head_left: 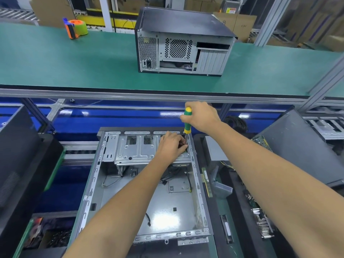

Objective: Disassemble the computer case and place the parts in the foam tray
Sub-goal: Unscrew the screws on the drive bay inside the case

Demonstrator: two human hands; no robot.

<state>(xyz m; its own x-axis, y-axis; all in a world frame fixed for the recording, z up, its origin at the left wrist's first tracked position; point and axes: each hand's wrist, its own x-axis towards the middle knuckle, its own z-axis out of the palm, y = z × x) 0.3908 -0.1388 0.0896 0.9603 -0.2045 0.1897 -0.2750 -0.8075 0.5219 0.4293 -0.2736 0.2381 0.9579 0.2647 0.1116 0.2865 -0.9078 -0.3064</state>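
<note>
Computer case (145, 192): right hand (202, 117) grips screwdriver (187, 121); left hand (172, 146) fingers curled, pinching its shaft.

Bright, even overhead light; glare seen on case floor (158, 218); edges bent by wide-angle distortion; slight softness throughout.

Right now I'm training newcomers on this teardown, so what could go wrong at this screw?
The left hand has its fingers right by the tip of the screwdriver that the right hand grips; a slip could jab them. A freed screw might drop into the open computer case among its loose cables.
</note>
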